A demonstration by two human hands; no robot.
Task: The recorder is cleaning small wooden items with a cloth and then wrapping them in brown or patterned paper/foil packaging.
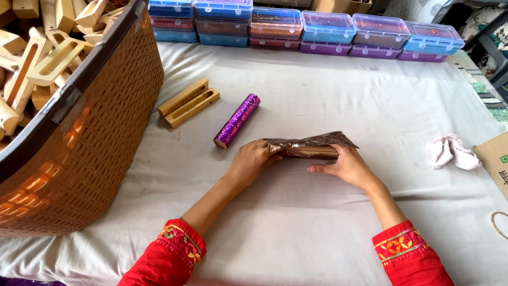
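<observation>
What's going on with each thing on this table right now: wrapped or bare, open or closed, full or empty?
Left hand: pressing the foil-covered block's left end.
Right hand: holding its right end.
Foil-covered block: partly wrapped in brownish foil, wood showing below.
Purple piece: fully wrapped, lying free.
Bare wooden pieces: unwrapped, side by side.
Brown basket: filled with bare wooden pieces.
Plastic boxes: lids closed, stacked in a row.
Pink cloth: crumpled.

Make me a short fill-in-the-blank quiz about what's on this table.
1. Both hands, left hand and right hand, press a wooden piece half wrapped in shiny ____ foil.
2. The finished roll beside it is ____.
3. The wicker basket holds many ____ pieces.

Missing words: brown; purple; wooden
</observation>
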